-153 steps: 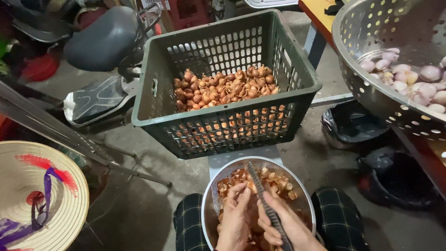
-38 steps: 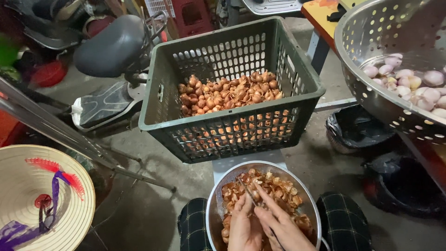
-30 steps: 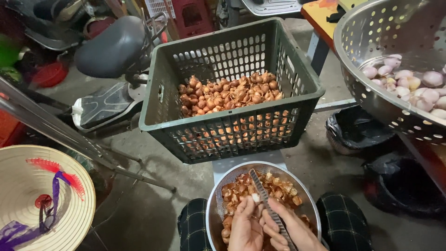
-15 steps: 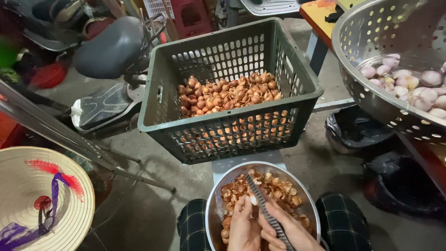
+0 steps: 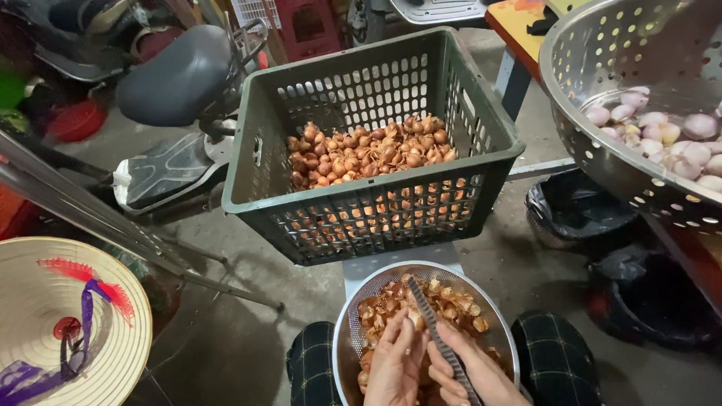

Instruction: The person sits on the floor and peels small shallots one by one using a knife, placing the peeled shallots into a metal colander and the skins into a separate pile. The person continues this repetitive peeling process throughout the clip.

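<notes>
Peeling shallots over a steel bowl, knife back against the bulb.

Left hand closed around a small shallot, mostly hidden under the fingers, low over the steel bowl of brown skins held between the knees; right hand gripping a knife with a ridged handle, tip pointing up and away across the peelings. Compared with a second ago, when a pale peeled bulb showed at the fingertips, now tucked down and covered, hands drawn closer together and lower in the bowl; likely mid-peel on the same piece rather than a fresh one. Beyond, unchanged: green crate part-filled with unpeeled shallots, and at upper right a big colander holding peeled pinkish ones. Cone hat on the floor at left.
</notes>
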